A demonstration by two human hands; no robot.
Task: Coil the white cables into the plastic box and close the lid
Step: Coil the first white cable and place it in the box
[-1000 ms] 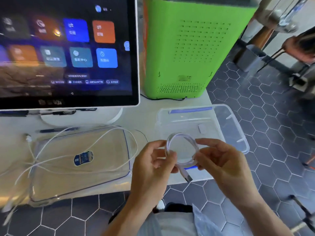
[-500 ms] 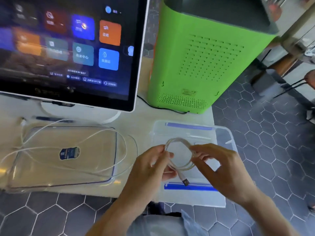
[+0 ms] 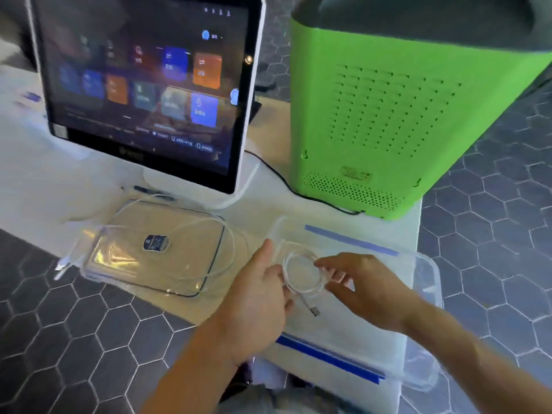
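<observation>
White cable coil (image 3: 301,274), pinched between left hand (image 3: 257,297) and right hand (image 3: 363,289) just above the open plastic box (image 3: 418,333), should probably be lowered flat and released together so the loops don't spring apart.

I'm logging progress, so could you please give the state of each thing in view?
coiled cable: looped, held over the box
plastic box: open
lid: off, on the table
loose cable: uncoiled across the lid
left hand: holds the coil
right hand: holds the coil
monitor: on
</observation>
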